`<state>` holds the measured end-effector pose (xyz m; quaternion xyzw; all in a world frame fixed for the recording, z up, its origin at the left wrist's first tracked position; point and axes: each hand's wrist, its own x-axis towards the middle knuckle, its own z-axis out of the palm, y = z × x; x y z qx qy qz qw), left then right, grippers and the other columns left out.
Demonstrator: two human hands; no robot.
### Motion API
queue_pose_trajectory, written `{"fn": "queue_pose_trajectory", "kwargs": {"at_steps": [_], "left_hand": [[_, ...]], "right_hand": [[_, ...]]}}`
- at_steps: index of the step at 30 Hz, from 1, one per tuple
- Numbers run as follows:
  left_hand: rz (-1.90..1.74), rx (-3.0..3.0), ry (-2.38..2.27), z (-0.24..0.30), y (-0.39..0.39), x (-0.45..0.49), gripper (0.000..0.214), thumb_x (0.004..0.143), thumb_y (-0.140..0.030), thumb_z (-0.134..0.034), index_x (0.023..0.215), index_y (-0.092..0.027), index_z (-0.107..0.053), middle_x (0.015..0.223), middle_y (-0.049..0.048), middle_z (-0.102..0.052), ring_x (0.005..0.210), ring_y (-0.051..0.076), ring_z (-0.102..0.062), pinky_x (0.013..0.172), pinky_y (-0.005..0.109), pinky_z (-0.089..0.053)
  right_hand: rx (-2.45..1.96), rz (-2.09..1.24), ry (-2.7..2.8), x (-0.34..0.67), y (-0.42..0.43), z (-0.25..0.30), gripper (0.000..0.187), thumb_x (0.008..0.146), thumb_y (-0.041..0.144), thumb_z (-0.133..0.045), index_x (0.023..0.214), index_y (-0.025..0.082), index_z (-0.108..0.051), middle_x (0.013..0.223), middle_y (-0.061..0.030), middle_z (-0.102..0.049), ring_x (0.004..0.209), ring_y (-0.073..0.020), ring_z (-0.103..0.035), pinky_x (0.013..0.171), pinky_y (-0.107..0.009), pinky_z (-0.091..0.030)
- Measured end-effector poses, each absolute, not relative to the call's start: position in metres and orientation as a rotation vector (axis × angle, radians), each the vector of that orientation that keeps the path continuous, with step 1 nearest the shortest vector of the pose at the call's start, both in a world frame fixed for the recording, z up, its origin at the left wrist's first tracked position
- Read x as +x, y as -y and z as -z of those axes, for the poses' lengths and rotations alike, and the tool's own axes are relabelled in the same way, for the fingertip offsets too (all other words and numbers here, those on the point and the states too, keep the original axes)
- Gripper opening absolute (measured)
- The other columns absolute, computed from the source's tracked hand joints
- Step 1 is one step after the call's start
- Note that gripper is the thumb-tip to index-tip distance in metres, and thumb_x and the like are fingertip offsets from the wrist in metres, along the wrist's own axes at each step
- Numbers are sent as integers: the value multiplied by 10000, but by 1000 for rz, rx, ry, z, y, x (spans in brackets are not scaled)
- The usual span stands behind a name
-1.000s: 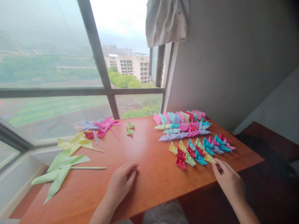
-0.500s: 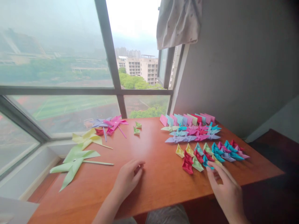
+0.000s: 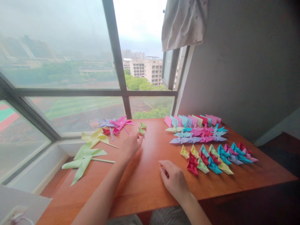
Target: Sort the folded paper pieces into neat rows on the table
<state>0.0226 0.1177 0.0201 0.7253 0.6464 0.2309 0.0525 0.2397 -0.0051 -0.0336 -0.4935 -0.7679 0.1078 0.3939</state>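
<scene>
My left hand [image 3: 131, 145] reaches over the table to the nearer of two small green paper boats [image 3: 141, 131]. Its fingers are partly bent and apart, and I see nothing held in them; some fingertips are hidden behind the hand. A second green boat [image 3: 143, 125] sits just behind the first. Over the middle front of the table is my right hand [image 3: 173, 177], its fingers loosely curved with a gap between thumb and forefinger, and nothing in it. To its right stand rows of folded paper boats [image 3: 202, 165] in red, yellow, green, blue, pink and purple.
Paper pinwheels in green [image 3: 83, 158], yellow [image 3: 95, 137], pink [image 3: 122, 122] and purple lie along the left, with red paper pieces [image 3: 106, 131] among them. Behind the boats are rows of folded paper cranes [image 3: 198, 133] and upright coloured paper pieces [image 3: 194, 120]. Windows border the wooden table [image 3: 150, 193].
My left hand has moved forward to the green boats. My right hand has left the boat rows and moved left, uncovering blue and yellow boats. The view has shifted slightly left.
</scene>
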Motion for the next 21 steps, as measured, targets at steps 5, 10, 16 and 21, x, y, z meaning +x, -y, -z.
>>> {"fn": "queue_pose_trajectory", "kwargs": {"at_steps": [5,10,16,21], "left_hand": [[-603,2192,-2089,-15,-137,37,303,911,-423,-507,1070,-212,-656,1100,106,-694,906,250,-679,733,299,-473],[-511,2203,-2133,-14,-148,47,343,904,-460,-503,1081,-199,-638,1081,133,-690,883,271,-684,712,319,-478],[-439,2202,-2163,-15,-146,48,273,946,-314,-427,972,-163,-652,963,142,-707,826,237,-687,707,303,-465],[-501,2262,-2100,-19,-132,36,213,932,-281,-452,923,-192,-645,952,106,-699,829,227,-673,684,281,-447]], "right_hand": [[-1267,-338,1911,242,5,38,256,883,147,-478,1050,202,-664,839,-42,-684,734,-163,-653,657,-256,-520],[-1282,-383,1876,242,4,40,250,893,155,-465,1038,197,-665,849,-50,-685,724,-166,-643,676,-267,-526],[-1265,-389,1835,242,3,39,249,878,143,-480,1018,199,-677,865,-49,-696,743,-161,-661,708,-259,-538],[-1259,-406,1811,242,3,39,248,871,133,-484,1009,200,-678,876,-49,-699,764,-166,-667,708,-256,-535]]}}
